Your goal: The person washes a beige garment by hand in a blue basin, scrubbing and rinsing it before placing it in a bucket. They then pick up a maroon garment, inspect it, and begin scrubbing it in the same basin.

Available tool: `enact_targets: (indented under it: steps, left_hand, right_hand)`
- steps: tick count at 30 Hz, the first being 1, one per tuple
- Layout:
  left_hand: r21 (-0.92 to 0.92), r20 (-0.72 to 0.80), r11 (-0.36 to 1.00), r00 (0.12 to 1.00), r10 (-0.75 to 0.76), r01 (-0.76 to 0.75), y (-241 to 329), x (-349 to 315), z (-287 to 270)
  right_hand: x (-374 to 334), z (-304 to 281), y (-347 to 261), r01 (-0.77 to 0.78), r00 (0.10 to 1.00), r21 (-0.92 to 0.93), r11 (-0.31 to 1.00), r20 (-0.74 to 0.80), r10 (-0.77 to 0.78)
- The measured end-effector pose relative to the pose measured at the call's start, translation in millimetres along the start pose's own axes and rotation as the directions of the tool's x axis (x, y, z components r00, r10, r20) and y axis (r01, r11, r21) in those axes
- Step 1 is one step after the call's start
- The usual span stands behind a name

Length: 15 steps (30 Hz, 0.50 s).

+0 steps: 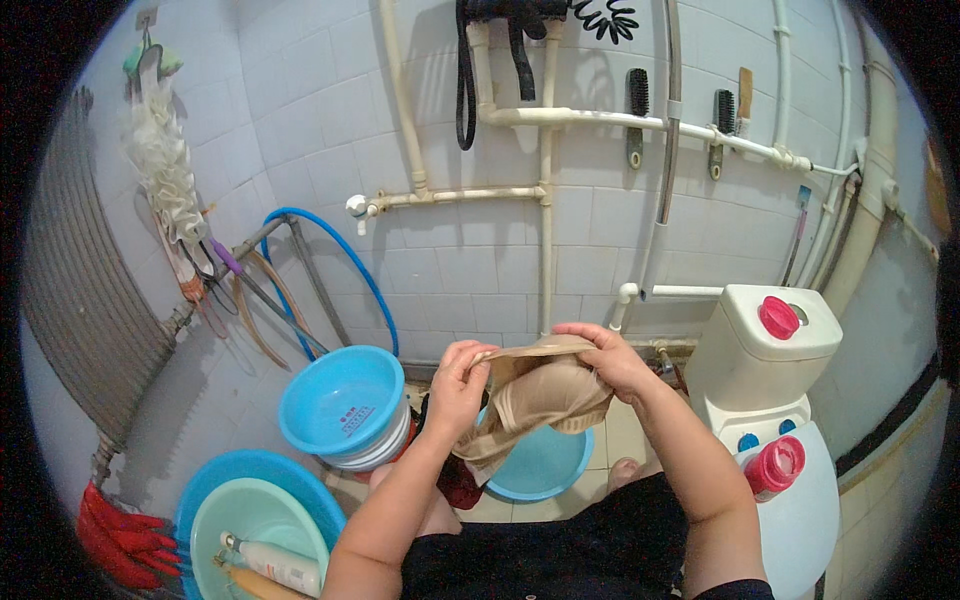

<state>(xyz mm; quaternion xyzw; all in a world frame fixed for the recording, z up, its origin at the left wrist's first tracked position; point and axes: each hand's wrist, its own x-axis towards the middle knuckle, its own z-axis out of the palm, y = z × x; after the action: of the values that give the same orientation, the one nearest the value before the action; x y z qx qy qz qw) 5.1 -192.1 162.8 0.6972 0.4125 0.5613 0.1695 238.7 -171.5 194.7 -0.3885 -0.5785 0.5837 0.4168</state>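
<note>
A beige garment (545, 395) hangs between my two hands, its band pulled out sideways and the thin cloth drooping below. My left hand (458, 388) pinches one end of the band between thumb and fingers. At the other end, my right hand (615, 368) grips the band, thumb toward me. Directly under the garment a blue basin (560, 470) sits on the tiled floor, partly covered from view by the cloth. Beside the basin, dark red cloth (458, 487) lies partly hidden behind my left forearm. The garment's exact kind is hard to make out.
Left stand a blue basin (325, 400) on a bucket and a green basin (225, 505) holding bottles inside a larger blue one. Red gloves (125, 540) hang nearby. Right is a toilet (790, 530) with a red jar (775, 465) on its lid. Brushes (637, 110) hang from wall pipes.
</note>
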Motion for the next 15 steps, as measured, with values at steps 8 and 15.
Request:
enact_targets:
  steps: [8, 15]
  left_hand:
    - [-0.665, 0.246, 0.605, 0.893, -0.376, 0.438, 9.1, 7.1, -1.1]
    - [-0.443, 0.209, 0.750, 0.870, -0.447, 0.491, 1.6, 21.8, 7.5]
  right_hand:
    - [-14.9, 17.2, 7.2, 0.254, 0.963, -0.174, 0.951, -0.049, -0.265]
    - [-35.9, 42.7, 29.6, 0.357, 0.859, -0.461, 0.812, -0.180, -0.479]
